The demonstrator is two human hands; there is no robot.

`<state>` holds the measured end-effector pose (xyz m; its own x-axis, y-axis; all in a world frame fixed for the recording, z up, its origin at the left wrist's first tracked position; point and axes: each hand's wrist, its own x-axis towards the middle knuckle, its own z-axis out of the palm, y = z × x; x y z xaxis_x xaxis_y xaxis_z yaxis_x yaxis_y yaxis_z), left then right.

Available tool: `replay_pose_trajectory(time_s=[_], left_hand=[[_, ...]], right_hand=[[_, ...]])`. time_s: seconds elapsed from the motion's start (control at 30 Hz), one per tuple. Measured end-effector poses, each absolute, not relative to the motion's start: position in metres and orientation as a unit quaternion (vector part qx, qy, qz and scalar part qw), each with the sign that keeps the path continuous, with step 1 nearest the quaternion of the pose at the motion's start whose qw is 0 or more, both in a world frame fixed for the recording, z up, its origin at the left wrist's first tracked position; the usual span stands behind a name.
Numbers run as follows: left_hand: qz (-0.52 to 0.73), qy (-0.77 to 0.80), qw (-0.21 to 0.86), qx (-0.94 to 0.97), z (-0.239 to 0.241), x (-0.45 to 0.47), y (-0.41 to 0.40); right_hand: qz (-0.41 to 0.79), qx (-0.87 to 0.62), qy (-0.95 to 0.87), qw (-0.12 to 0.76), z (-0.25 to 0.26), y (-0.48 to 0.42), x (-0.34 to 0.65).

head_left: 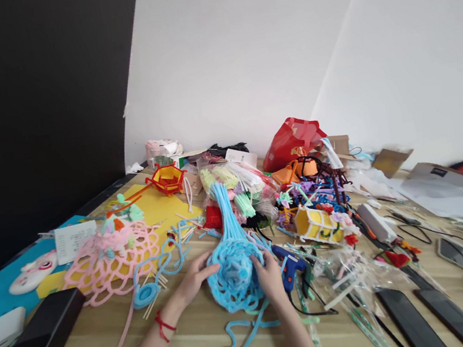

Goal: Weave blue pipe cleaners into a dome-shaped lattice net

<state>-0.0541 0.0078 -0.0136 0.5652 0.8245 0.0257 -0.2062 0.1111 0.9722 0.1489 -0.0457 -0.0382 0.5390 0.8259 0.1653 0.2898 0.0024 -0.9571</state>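
Note:
A light blue pipe-cleaner mesh piece [235,272], rounded at the bottom with a long bundle of stems rising from it, stands on the wooden table [109,345]. My left hand [195,278] grips its left side, fingers curled onto the mesh; a red string is tied round that wrist. My right hand [269,276] clasps its right side, fingers pressed into the weave. Loose blue pipe cleaners [244,336] trail from the piece toward me. A blue glue gun [288,264] lies just right of my right hand.
A pink pipe-cleaner lattice [109,263] lies to the left on yellow paper. A black box [34,345] and a white block [1,330] sit at the near left. Heaped craft stems, a small yellow basket [316,224], a red bag [292,140] and dark flat devices [429,312] crowd the right.

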Motion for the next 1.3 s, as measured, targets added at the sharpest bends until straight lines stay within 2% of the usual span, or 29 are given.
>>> replay_pose_trajectory(time_s=[0.07,0.13,0.23,0.4,0.5,0.73,0.97,1.3], left_hand=[[0.381,0.261,0.720,0.518,-0.016,-0.053,0.008],[0.374,0.261,0.747,0.483,-0.019,-0.050,0.007],[0.374,0.279,0.763,0.447,-0.024,-0.046,0.006],[0.369,0.277,0.777,0.428,-0.023,-0.046,0.005],[0.373,0.281,0.773,0.429,-0.023,-0.049,0.006],[0.395,0.324,0.721,0.468,-0.024,-0.053,0.010],[0.360,0.302,0.755,0.458,-0.028,-0.044,0.003],[0.446,0.339,0.668,0.489,-0.028,-0.048,0.013]], right_hand=[[0.286,-0.632,-0.403,0.596,-0.035,-0.046,0.147],[0.389,-0.572,-0.371,0.619,-0.032,-0.047,0.142],[0.534,-0.491,-0.328,0.606,-0.026,-0.051,0.134],[0.616,-0.439,-0.298,0.582,-0.018,-0.056,0.133],[0.623,-0.435,-0.298,0.578,-0.017,-0.057,0.134],[0.556,-0.474,-0.312,0.607,-0.024,-0.052,0.127],[0.527,-0.440,-0.286,0.668,-0.026,-0.051,0.120],[0.548,-0.455,-0.298,0.635,-0.016,-0.052,0.125]])
